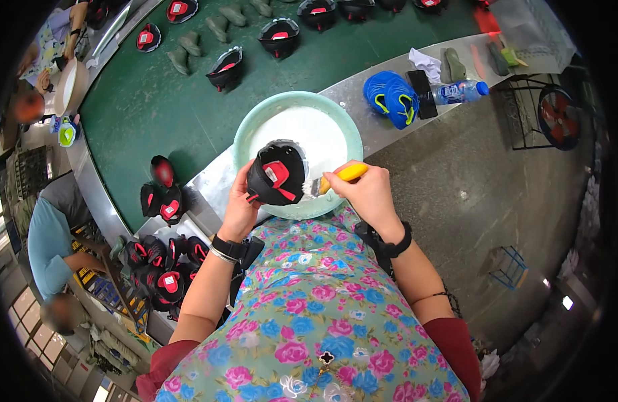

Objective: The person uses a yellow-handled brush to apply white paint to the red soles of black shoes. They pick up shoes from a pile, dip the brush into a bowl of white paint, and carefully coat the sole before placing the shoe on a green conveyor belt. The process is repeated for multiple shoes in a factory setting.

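Note:
My left hand (239, 212) is closed on a black shoe upper (261, 179) with a red lining and a white label inside, its opening tipped up toward me. A yellow-handled paintbrush (351, 172) is gripped in my right hand (372, 195), its white-coated bristles at the right edge of the upper. Both hands are over the near part of a pale green basin (353, 130) that holds white liquid (309, 126). Grey-white coating shows along the rim of the upper.
On the green conveyor belt (161, 120) stand several shoe uppers (279, 37) and grey-green shoe lasts (178, 59). More uppers (168, 281) are piled at my left. Blue shoes (391, 98), a phone (423, 94) and a water bottle (460, 92) lie on the metal ledge. Other people work at left.

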The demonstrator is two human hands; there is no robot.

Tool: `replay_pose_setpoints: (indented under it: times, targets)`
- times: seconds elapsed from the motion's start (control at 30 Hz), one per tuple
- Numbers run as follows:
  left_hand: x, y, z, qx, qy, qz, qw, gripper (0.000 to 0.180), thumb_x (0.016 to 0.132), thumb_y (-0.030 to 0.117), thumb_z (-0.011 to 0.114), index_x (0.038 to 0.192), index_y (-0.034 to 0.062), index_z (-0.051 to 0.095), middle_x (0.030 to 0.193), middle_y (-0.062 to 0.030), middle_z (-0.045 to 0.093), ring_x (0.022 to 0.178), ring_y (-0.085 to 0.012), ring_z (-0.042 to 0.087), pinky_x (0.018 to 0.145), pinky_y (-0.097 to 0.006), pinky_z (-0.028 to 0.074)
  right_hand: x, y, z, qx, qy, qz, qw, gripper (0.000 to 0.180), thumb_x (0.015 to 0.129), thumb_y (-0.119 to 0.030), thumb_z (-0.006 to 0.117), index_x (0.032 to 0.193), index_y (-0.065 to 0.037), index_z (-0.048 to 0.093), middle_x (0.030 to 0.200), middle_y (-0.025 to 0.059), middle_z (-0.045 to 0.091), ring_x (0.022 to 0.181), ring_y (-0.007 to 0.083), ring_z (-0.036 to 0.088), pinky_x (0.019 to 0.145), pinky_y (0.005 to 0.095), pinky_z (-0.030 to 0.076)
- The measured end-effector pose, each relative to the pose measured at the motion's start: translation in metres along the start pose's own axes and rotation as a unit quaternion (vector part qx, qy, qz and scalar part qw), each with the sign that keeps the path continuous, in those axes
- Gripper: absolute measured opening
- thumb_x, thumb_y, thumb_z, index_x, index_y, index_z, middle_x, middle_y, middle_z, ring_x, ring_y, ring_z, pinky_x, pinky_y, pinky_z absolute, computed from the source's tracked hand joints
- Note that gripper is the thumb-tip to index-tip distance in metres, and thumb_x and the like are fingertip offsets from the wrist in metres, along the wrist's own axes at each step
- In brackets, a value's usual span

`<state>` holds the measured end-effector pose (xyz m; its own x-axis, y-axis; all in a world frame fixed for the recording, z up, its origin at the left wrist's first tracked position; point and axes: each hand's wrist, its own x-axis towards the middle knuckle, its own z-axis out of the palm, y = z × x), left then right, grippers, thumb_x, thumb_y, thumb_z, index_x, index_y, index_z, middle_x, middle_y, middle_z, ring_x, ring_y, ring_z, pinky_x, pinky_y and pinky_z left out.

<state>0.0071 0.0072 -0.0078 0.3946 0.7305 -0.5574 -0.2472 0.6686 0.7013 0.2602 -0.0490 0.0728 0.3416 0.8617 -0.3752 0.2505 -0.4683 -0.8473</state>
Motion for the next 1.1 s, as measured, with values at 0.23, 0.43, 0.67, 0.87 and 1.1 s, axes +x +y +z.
replay_pose_setpoints:
  times: [0.23, 0.43, 0.67, 0.87, 1.1]
  targets:
    - [0.005, 0.021, 0.022, -0.018, -0.042, 0.031, 0.998, 0.043, 0.099, 0.005, 0.044, 0.142, 0.0083, 0.046, 0.124, -0.0105, 0.063, 0.099, -0.0219, 0.068, 0.075, -0.032, 0.060, 0.005, -0.004, -0.008, -0.005, 0.006, -0.033, 0.999, 0.020, 0.081, -0.017, 0.080, 0.084, 0.001, 0.072, 0.070, 0.0106, 0.071, 0.064, 0.0112, 0.068, 0.060, 0.0270, 0.052]
    - [0.022, 0.006, -0.016, -0.203, -0.002, -0.237, 0.950, 0.029, 0.095, 0.025, 0.049, 0.109, 0.0033, 0.062, 0.082, -0.0139, 0.068, 0.041, -0.0158, 0.045, 0.036, -0.027, 0.033, 0.017, -0.024, -0.021, 0.017, -0.005, -0.115, 0.993, 0.015, 0.081, -0.011, 0.079, 0.089, 0.000, 0.073, 0.083, 0.0107, 0.073, 0.072, 0.0153, 0.069, 0.067, 0.0275, 0.053]
    - [0.014, 0.006, 0.010, -0.239, -0.122, -0.357, 0.895, 0.042, 0.099, 0.037, 0.041, 0.114, 0.0027, 0.059, 0.068, -0.0099, 0.060, 0.036, -0.0129, 0.036, 0.033, -0.024, 0.026, 0.036, -0.050, 0.002, 0.093, -0.094, -0.179, 0.975, 0.015, 0.083, -0.007, 0.077, 0.094, 0.002, 0.073, 0.090, 0.0096, 0.073, 0.079, 0.0134, 0.068, 0.071, 0.0260, 0.053]
    - [0.020, 0.049, -0.030, -0.258, -0.039, -0.221, 0.940, 0.023, 0.095, 0.010, 0.047, 0.113, 0.0102, 0.061, 0.087, -0.0013, 0.063, 0.063, -0.0116, 0.052, 0.047, -0.024, 0.037, 0.031, -0.001, -0.014, 0.002, -0.034, -0.018, 0.999, 0.014, 0.081, -0.011, 0.078, 0.085, 0.002, 0.073, 0.068, 0.0048, 0.069, 0.065, 0.0081, 0.064, 0.062, 0.0257, 0.050]
    - [0.164, 0.067, -0.160, -0.101, 0.157, 0.159, 0.969, 0.069, 0.096, -0.008, 0.037, 0.152, 0.0209, 0.011, 0.129, -0.0171, 0.050, 0.107, -0.0302, 0.059, 0.090, -0.044, 0.053, 0.034, -0.024, -0.016, 0.079, -0.014, 0.078, 0.994, 0.009, 0.087, -0.002, 0.071, 0.090, 0.005, 0.068, 0.074, 0.0091, 0.068, 0.064, 0.0128, 0.062, 0.061, 0.0242, 0.049]
